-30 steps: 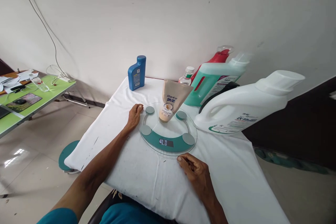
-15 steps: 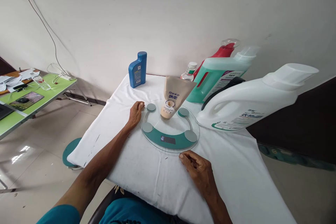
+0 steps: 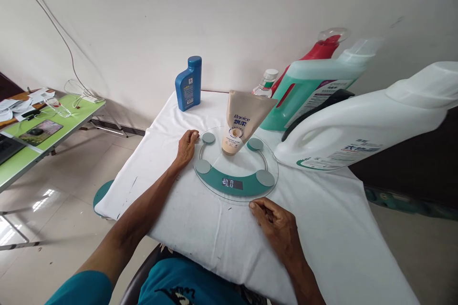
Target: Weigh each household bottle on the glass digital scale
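A round glass bathroom scale (image 3: 236,189) with a green band and grey pads lies on the white-clothed table. Its small display is lit, with digits that look like 0.7. On the glass a beige Rejoice tube (image 3: 243,121) stands cap down, leaning slightly. Beside the scale's left edge rests my left hand (image 3: 187,147), its fingers curled in and nothing seen in them. My right hand (image 3: 277,224) lies at the near right edge, thumb and fingers closed together, the thumb tip close to the glass rim. Whether either hand touches the scale, I cannot tell.
A blue bottle (image 3: 189,86) stands at the back left. On the right are a large white detergent bottle (image 3: 358,128), a green jug (image 3: 304,86), a red bottle (image 3: 324,50) and a small clear bottle (image 3: 266,83). A green desk (image 3: 67,124) stands at far left.
The scale's display now shows bright digits where it was mostly dark. My view has shifted slightly. Both hands and the tube stay in place around and on the scale.
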Available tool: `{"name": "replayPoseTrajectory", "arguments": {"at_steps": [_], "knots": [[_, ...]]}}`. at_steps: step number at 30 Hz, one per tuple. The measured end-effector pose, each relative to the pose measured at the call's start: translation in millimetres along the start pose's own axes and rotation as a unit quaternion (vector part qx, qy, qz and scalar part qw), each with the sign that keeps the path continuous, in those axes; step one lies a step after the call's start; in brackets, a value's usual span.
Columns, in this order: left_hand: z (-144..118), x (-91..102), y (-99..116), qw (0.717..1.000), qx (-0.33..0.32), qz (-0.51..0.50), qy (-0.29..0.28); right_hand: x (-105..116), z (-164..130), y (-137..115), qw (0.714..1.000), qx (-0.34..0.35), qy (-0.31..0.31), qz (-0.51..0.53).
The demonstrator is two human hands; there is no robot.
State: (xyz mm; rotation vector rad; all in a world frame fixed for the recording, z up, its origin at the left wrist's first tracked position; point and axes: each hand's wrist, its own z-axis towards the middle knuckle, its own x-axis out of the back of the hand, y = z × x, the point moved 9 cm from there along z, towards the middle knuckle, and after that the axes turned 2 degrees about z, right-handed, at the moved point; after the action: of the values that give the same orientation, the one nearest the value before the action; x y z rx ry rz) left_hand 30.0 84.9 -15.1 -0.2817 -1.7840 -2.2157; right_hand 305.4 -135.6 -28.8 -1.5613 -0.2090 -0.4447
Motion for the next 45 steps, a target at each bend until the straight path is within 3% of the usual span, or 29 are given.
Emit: {"name": "replayPoseTrajectory", "arguments": {"at_steps": [19, 28, 45], "knots": [[-1, -0.9, 4, 1.0, 0.009, 0.007, -0.006, 2, -3, -2, 1.0, -0.003, 0.026, -0.003], [0, -1.1, 3, 1.0, 0.005, 0.001, 0.0, 17, -5, -2, 0.994, -0.015, 0.105, 0.018], [-1, -2.1, 6, 1.0, 0.004, 0.008, -0.008, 16, -1, 2, 0.996, -0.038, 0.077, 0.019]]}}
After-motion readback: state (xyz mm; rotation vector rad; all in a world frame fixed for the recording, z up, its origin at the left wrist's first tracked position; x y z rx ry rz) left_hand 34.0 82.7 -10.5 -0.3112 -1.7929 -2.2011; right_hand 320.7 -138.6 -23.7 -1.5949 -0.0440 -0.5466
